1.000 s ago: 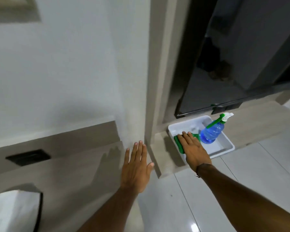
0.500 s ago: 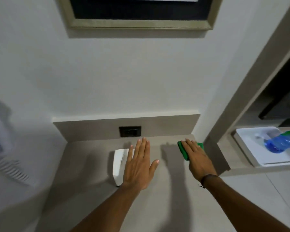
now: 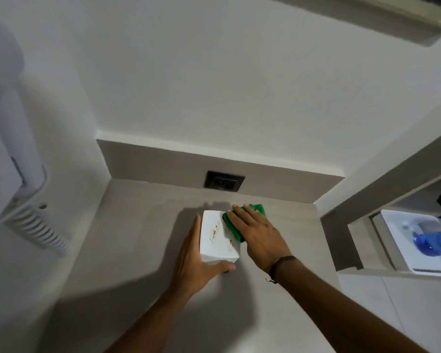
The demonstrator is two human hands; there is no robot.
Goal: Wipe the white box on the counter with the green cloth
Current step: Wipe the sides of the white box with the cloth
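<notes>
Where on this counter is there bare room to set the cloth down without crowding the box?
Bare counter runs between the white box and the left wall, and between the box and the black outlet. More lies right of the right hand, up to the counter's edge. It is crowded only mid-counter: left hand bracing the box, green cloth on top.
</notes>
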